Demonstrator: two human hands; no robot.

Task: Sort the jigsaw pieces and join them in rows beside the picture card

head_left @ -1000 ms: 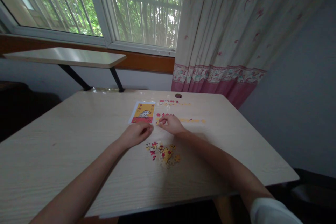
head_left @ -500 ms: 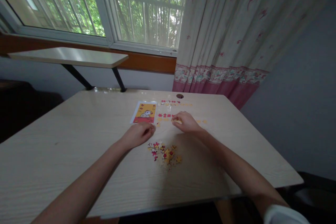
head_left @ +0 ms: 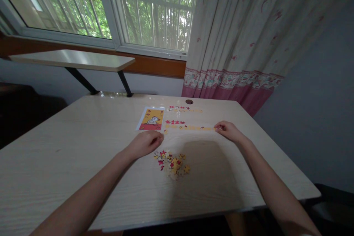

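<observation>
My right hand (head_left: 228, 131) is at the right end of a long row of yellow puzzle pieces (head_left: 193, 128), its fingertips pinched on a small yellow piece at the table. Curled into a loose fist, my left hand (head_left: 146, 142) rests just below the picture card (head_left: 152, 118), which shows a white animal on yellow and red. Whatever is inside its fingers is hidden. Between my forearms lies a heap of mixed puzzle pieces (head_left: 175, 164), yellow, red and white. A short row of red pieces (head_left: 174, 122) sits above the yellow row.
Farther back is another group of red and yellow pieces (head_left: 179, 108), near a round cable hole (head_left: 189, 101). A raised shelf (head_left: 77, 59) on black legs stands at the table's back left. Behind the table (head_left: 110, 177) are a window and a curtain (head_left: 229, 77).
My right hand has moved right along the yellow row to its end, uncovering the pieces in the middle. My left hand has stayed almost still.
</observation>
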